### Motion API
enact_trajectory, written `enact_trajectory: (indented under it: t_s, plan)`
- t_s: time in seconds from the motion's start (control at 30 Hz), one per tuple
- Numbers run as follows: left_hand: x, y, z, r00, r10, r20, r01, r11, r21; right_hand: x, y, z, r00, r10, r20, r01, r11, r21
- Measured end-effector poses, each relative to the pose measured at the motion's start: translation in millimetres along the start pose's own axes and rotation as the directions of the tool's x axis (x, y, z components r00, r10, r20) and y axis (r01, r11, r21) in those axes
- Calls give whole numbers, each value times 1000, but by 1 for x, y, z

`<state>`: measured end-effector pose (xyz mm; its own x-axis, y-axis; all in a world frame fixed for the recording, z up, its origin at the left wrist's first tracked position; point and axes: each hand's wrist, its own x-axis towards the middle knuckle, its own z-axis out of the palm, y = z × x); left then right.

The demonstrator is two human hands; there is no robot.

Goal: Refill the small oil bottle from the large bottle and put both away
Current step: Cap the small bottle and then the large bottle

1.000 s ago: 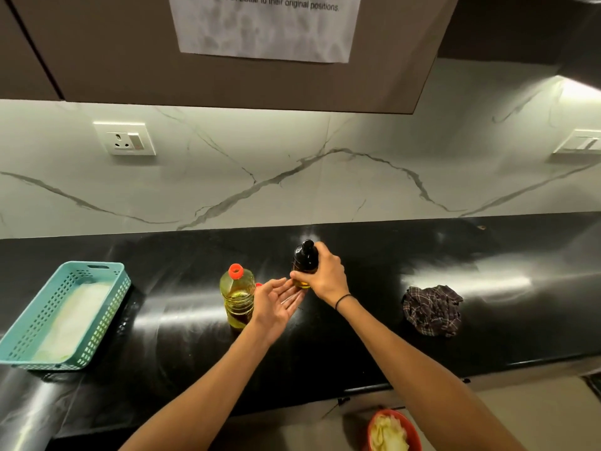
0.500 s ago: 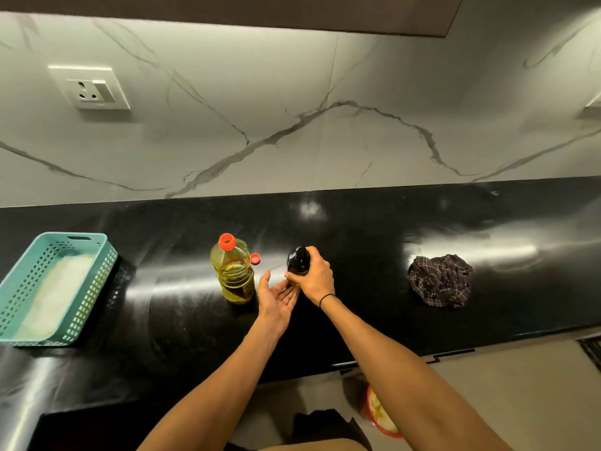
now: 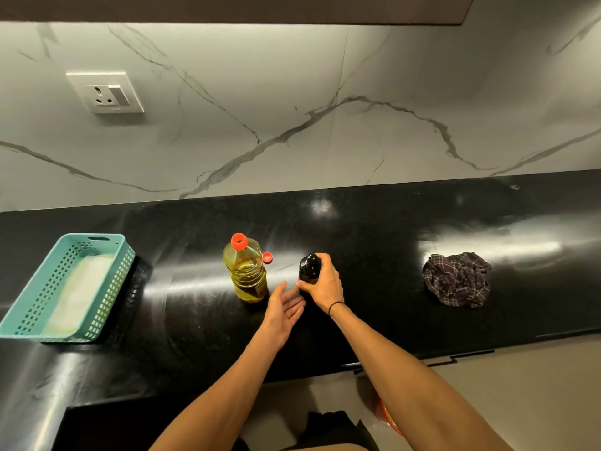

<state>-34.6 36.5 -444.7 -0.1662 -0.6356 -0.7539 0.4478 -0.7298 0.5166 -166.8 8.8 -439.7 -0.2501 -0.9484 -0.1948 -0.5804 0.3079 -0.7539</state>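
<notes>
Head view: glossy black stone countertop [image 3: 374, 242], strong light glare on it, white marble-look backsplash w/ grey veins behind. Far left on the counter, a teal perforated plastic basket [image 3: 107, 288], rectangular, pale liner inside. Far right, a crumpled dark plaid cloth [image 3: 457, 279], well apart from the bottles. White wall socket [image 3: 105, 92] up left on the backsplash.

Centre: large clear plastic oil bottle [image 3: 246, 271] w/ yellow oil, ribbed body, upright on the counter, orange-red ring at its open neck — its small red cap [image 3: 267, 257] lies just beside it on the right. Nothing between the bottles and the basket.

Small dark glossy bottle [image 3: 309, 266] w/ rounded black top stands upright just right of the large one, apart from it. Right hand [image 3: 323, 286] wraps round its lower body from behind — firm grip; thin black band on the wrist. Left hand [image 3: 283, 309] is loose, palm up, fingers straight, holding nothing, just below-left of the small bottle and near the large bottle's base; contact w/ either can't be told.
</notes>
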Motion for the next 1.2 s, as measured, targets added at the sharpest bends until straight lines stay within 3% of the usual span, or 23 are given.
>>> enact_trajectory:
  t_s: [0.13, 0.27, 0.33, 0.43, 0.53, 0.67, 0.77, 0.93, 1.03, 1.2]
  plan:
    - [-28, 8, -36, 998, 49, -40, -36, 958, 285, -14, 2, 1, 999, 40, 18, -41, 996, 81]
    - [-55, 33, -87, 966, 243, -85, -176, 864, 472, -57, 8, 7, 940, 40, -339, 19, 985, 170]
    - [-59, 48, -106, 899, 418, -133, -275, 773, 572, -75, -7, 8, 921, -39, -388, 120, 975, 186]
    - [-58, 73, -118, 795, 595, -119, -345, 604, 718, -72, -49, 14, 923, -213, -321, 277, 946, 168]
    - [-49, 92, -111, 786, 618, 18, -395, 480, 783, -40, -94, 28, 918, -301, -258, 344, 928, 145]
    - [-33, 103, -96, 756, 641, 134, -478, 401, 781, 19, -124, 50, 947, -315, -60, 318, 948, 33]
    - [-23, 104, -91, 725, 671, 154, -496, 354, 793, 55, -123, 54, 941, -295, 164, 321, 934, -159]
    - [-16, 108, -91, 693, 705, 153, -500, 317, 806, 79, -114, 62, 884, -209, 419, 422, 744, -519]
    - [-15, 112, -89, 662, 728, 180, -519, 271, 811, 70, -116, 63, 867, -133, 481, 421, 712, -562]
    - [-15, 117, -79, 642, 754, 139, -522, 297, 800, 64, -106, 71, 860, -189, 473, 478, 624, -619]
